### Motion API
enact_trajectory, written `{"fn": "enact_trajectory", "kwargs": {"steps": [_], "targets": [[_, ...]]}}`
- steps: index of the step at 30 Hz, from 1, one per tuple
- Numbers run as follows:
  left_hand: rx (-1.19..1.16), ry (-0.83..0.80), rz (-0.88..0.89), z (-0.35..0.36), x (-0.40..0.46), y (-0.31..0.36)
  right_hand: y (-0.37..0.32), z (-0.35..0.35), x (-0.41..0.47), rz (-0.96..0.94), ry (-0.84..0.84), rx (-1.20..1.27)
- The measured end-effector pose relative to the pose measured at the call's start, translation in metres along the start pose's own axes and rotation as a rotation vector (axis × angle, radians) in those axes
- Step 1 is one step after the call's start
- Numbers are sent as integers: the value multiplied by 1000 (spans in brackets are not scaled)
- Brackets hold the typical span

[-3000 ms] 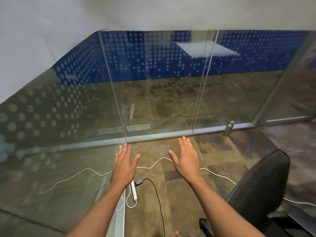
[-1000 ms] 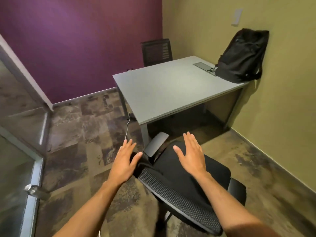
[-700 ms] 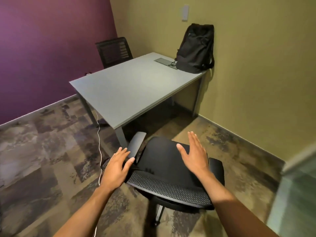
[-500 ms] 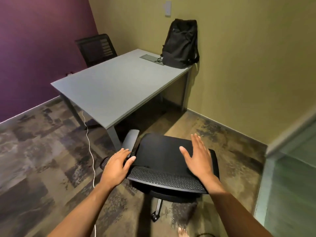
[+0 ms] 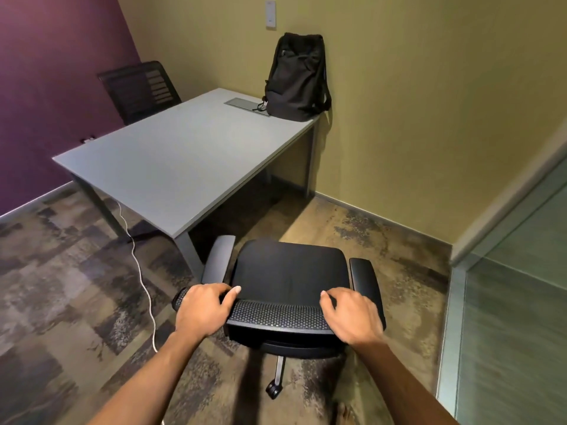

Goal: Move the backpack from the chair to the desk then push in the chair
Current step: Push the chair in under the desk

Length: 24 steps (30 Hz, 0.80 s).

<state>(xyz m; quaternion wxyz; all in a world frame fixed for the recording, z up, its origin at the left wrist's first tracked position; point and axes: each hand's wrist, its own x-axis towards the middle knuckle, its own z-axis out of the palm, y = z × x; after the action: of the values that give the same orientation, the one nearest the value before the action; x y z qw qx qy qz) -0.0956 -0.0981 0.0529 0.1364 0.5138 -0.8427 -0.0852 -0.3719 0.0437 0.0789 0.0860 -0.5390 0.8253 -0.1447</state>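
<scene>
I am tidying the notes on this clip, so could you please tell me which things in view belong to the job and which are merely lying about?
Part of the job:
backpack, on the desk
near chair
left hand and right hand, both gripping its backrest top

Just lying about:
second chair behind the desk
white cable on the floor
wall plate

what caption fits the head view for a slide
Both hands, left hand and right hand, grip the chair backrest; backpack on desk.

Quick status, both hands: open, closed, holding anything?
Left hand: closed on the top edge of the chair backrest.
Right hand: closed on the same backrest edge.
</scene>
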Motion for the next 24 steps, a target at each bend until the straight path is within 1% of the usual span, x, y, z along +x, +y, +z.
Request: {"fn": "enact_trajectory", "kwargs": {"steps": [7,12,21,24], "targets": [[54,43,-24,1,13,5,5,1,23,35,-36,-6],[63,62,-32,5,24,13,15,0,43,20,-39,-3],[71,103,-89,17,61,38,39,-8,107,-65,-66,-23],[79,118,-135,22,75,47,47,-11,135,-101,-89,-36]]}}
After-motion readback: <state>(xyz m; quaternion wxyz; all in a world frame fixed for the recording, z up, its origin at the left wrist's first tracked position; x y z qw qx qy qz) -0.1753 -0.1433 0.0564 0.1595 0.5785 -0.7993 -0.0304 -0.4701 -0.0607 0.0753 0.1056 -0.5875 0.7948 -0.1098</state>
